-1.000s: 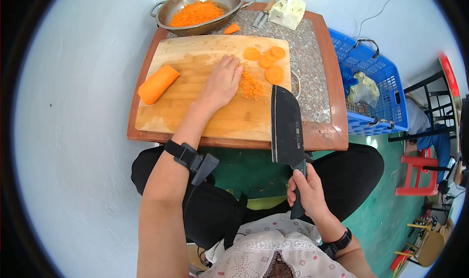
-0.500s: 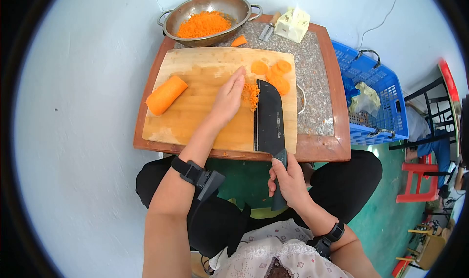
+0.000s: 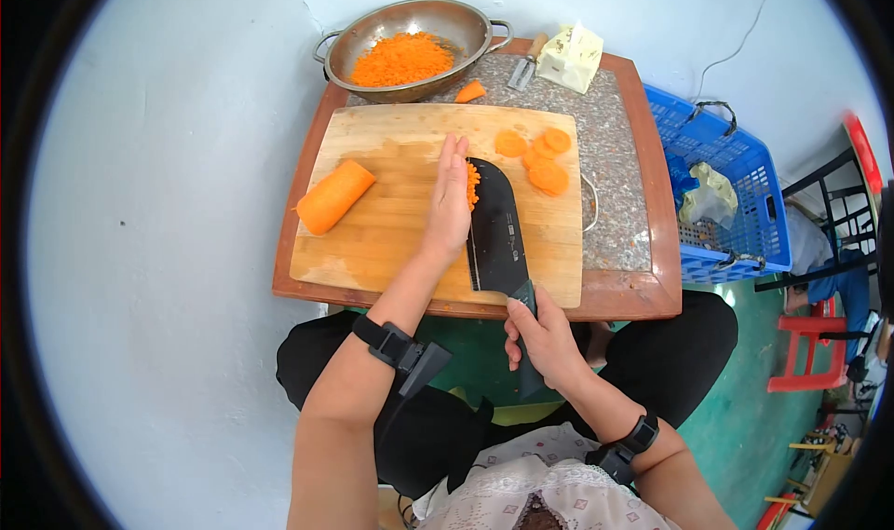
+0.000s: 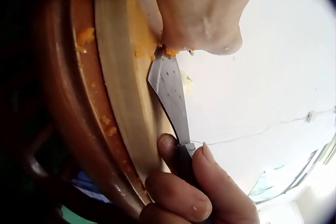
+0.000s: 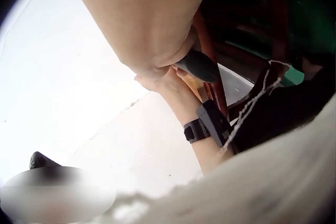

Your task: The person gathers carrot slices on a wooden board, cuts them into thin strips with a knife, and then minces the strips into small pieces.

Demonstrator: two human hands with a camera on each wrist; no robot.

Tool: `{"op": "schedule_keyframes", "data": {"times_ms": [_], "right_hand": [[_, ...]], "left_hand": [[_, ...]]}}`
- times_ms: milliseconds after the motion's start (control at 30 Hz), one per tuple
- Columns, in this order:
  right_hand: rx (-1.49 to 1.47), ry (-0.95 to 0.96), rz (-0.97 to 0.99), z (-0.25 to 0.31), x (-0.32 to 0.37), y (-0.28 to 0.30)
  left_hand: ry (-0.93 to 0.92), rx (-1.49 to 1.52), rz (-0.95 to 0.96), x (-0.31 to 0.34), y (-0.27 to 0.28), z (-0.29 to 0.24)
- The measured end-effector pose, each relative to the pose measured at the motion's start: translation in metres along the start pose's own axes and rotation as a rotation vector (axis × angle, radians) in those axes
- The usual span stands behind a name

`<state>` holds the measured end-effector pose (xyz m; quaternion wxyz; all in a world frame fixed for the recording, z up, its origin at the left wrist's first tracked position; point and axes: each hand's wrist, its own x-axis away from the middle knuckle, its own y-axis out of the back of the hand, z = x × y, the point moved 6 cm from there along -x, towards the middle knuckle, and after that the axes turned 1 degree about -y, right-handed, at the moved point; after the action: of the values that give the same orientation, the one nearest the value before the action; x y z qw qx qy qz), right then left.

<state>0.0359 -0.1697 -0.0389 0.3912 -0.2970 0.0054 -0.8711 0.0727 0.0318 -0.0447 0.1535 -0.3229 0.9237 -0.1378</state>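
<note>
My right hand (image 3: 549, 339) grips the dark handle of a kitchen knife (image 3: 498, 227), whose broad black blade lies low over the cutting board (image 3: 391, 260). Chopped carrot (image 3: 472, 183) sits in a small heap between the blade and my left hand (image 3: 451, 204). The left fingers are straight, the hand set on edge against the heap. In the left wrist view, carrot bits (image 4: 170, 52) cluster at the blade's tip under the left hand. Left of that hand lies a thick carrot piece (image 3: 335, 197). Several carrot slices (image 3: 548, 162) rest at the board's upper right.
A two-handled metal pan (image 3: 484, 36) with chopped carrot stands at the table's back left. Behind the board are a carrot end (image 3: 470, 91), a wooden-handled peeler-like tool (image 3: 527, 64) and a tissue pack (image 3: 570, 57). A blue basket (image 3: 736, 157) stands right of the table.
The knife has swung left from beyond the board's right edge to the chopped carrot. My left hand has turned on edge and meets the heap from the left. The head view has shifted.
</note>
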Motion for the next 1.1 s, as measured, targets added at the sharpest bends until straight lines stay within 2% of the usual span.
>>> {"op": "schedule_keyframes", "data": {"times_ms": [200,333,433,667,833,867,933,1033,1100], "right_hand": [[-0.186,-0.061,0.04,0.0,-0.001,-0.002],[-0.198,-0.061,0.061,0.003,0.002,0.001],[-0.184,-0.047,0.03,0.001,0.005,0.01],[-0.029,0.012,-0.021,0.009,0.002,0.013],[0.074,0.038,0.026,0.013,-0.007,-0.003],[0.086,0.04,0.043,0.013,-0.008,-0.006],[0.09,0.034,0.061,0.014,-0.011,-0.01],[0.047,0.016,0.09,0.014,-0.012,-0.015],[-0.043,-0.025,0.119,0.011,-0.012,-0.017]], "left_hand": [[-0.059,-0.194,-0.05,-0.01,0.002,-0.014],[0.136,-0.303,-0.161,-0.003,0.022,-0.052],[0.109,-0.203,-0.207,-0.003,0.042,-0.042],[-0.012,-0.203,-0.236,-0.011,0.051,-0.016],[-0.01,-0.127,-0.217,-0.014,0.023,-0.024],[0.001,-0.038,-0.23,-0.016,0.023,-0.022],[0.026,0.134,-0.256,-0.017,0.023,-0.017],[0.005,0.218,-0.175,-0.016,0.017,-0.021],[-0.015,0.225,-0.223,-0.015,0.017,-0.029]]}}
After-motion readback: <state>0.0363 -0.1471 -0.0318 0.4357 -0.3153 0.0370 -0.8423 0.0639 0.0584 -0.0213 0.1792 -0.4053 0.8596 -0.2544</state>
